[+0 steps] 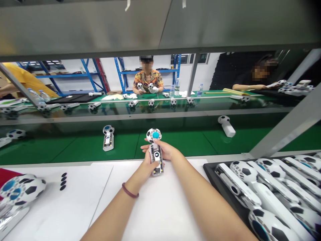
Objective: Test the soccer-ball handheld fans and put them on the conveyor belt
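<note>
A handheld fan [156, 154] with a round soccer-ball head is held upright in front of me, its clear-faced handle and small round display facing me. The head has a blue centre. My left hand [147, 164] wraps the lower handle, with the thumb on its front near the display. My right hand [165, 149] grips the neck just under the head, its thumb at the lower edge of the blue centre. Some fingers of both hands are hidden behind the fan. Beneath the handle's lower end lies a white work surface [150, 207].
A black tray [209, 174] at right holds several similar fans. More fans [15, 192] and black oval pieces [63, 181] lie at left. Ahead, a green belt [180, 144] carries fans [108, 138]; a metal post [281, 120] slants at right. A person [147, 80] sits opposite.
</note>
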A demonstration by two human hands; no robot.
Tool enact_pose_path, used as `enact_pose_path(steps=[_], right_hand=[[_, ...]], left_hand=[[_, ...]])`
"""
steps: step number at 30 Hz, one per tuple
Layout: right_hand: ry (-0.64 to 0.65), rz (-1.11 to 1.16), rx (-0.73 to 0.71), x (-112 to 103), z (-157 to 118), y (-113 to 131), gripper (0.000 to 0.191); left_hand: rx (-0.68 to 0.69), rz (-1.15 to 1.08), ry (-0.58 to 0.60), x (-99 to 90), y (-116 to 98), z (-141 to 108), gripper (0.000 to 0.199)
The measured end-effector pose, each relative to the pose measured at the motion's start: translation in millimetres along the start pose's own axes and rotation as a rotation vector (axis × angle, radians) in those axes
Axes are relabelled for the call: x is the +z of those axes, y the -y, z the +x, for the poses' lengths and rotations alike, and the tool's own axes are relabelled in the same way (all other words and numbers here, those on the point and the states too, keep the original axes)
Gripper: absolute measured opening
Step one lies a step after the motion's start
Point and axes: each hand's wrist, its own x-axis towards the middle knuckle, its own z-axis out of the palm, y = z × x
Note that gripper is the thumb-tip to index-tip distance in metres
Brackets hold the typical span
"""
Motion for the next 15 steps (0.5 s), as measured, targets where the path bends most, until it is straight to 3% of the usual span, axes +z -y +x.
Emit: enact_pose_path(steps=[4,9,15], right_hand=[[0.117,-0.084,0.003,-5.6,-5.7,3.2,0.048],[0.116,-0.176,0.072,-16.3,-2.0,4.4,0.031],[0.103,-0.179,0.111,-23.8,3.3,-0.5,0.031]], left_hand=[[-0.044,0.073,0.052,-2.3,1.0,-0.5,0.078],[-0.046,0.095,0.068,-4.2,0.3,0.9,0.07],[-0.068,0.086,0.06,-2.5,-1.5,-1.0,0.073]])
